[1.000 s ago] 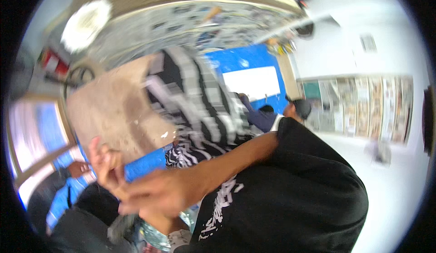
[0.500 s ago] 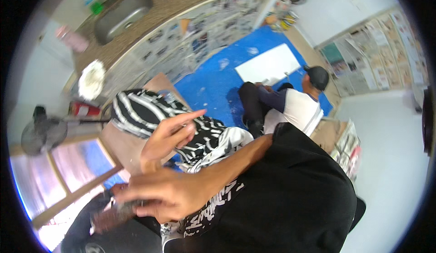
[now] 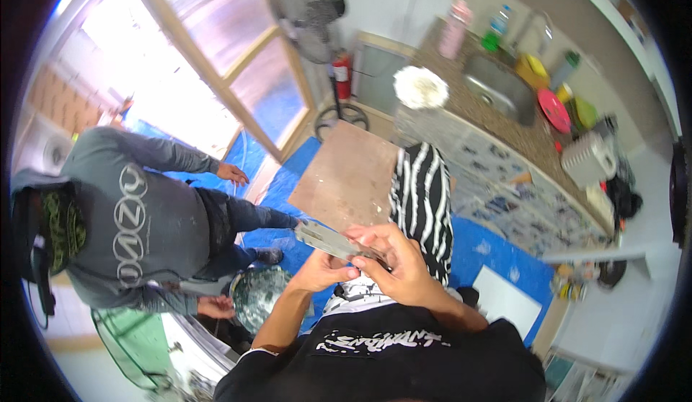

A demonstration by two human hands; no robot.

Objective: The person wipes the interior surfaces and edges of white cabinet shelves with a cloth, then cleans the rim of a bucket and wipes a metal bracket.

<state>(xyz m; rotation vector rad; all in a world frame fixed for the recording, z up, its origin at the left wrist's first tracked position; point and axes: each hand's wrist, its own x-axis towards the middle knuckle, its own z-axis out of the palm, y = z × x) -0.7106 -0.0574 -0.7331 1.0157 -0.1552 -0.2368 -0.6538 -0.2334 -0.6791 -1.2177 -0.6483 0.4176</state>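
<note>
A narrow, flat, pale-grey tool like a scraper (image 3: 324, 238), smeared and worn-looking, is held in front of my chest. My left hand (image 3: 318, 271) grips its lower edge with thumb and fingers. My right hand (image 3: 404, 266) is closed round its darker right end, fingers near those of the left. What lies under the fingers is hidden. Below the hands are my black shirt and black-and-white patterned trousers (image 3: 422, 193). A brown board (image 3: 346, 175) lies beyond the tool.
A person in a grey top (image 3: 144, 214) stands at the left beside a round tub (image 3: 263, 297) with a grey-white mottled inside. A fan (image 3: 310, 20) and a fire extinguisher (image 3: 342, 76) stand ahead. On the counter (image 3: 461, 103) are a white heap (image 3: 421, 87) and a sink (image 3: 497, 88).
The view has swung left, bringing the person in grey and the tub into sight. My hands, earlier apart with the left index finger stretched out, are now together on the tool.
</note>
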